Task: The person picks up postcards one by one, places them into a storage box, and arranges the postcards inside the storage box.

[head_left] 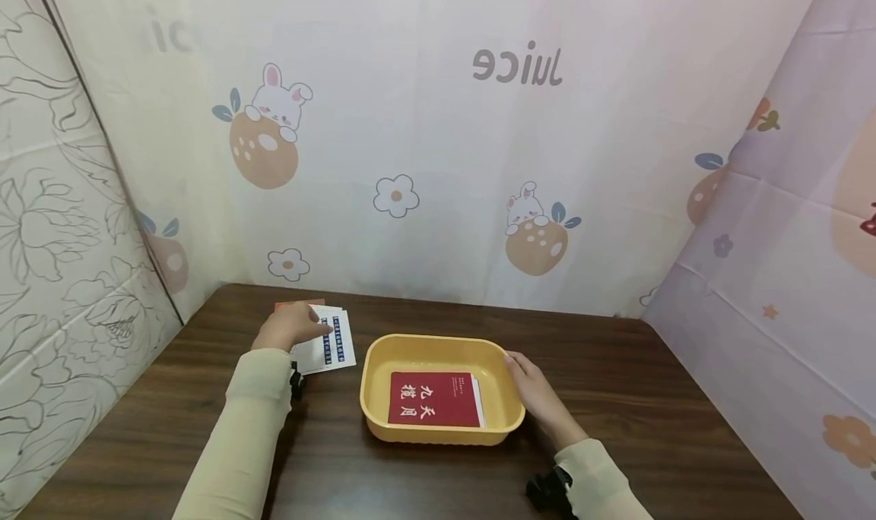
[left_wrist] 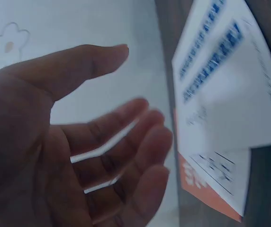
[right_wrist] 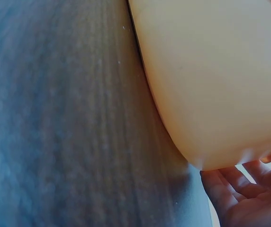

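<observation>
In the head view my left hand [head_left: 290, 327] is over a small pile of printed cards at the back left. Its thumb and fingers are loosely bent and apart, with nothing between them. The top card [left_wrist: 225, 94] is white with blue bands of writing; an orange card [left_wrist: 192, 182] shows under the pile. My right hand [head_left: 537, 391] holds the right side of a yellow plastic tray [head_left: 383, 430], thumb at the rim and fingers against the outer wall [right_wrist: 211, 85]. Inside the tray lies a red card [head_left: 434, 398] with white characters, a white edge showing beneath it.
Everything stands on a dark wood-grain table [head_left: 328, 467]. Printed cloth curtains [head_left: 424, 125] hang behind it and at both sides. Black bands [head_left: 550, 489] sit around the wrists.
</observation>
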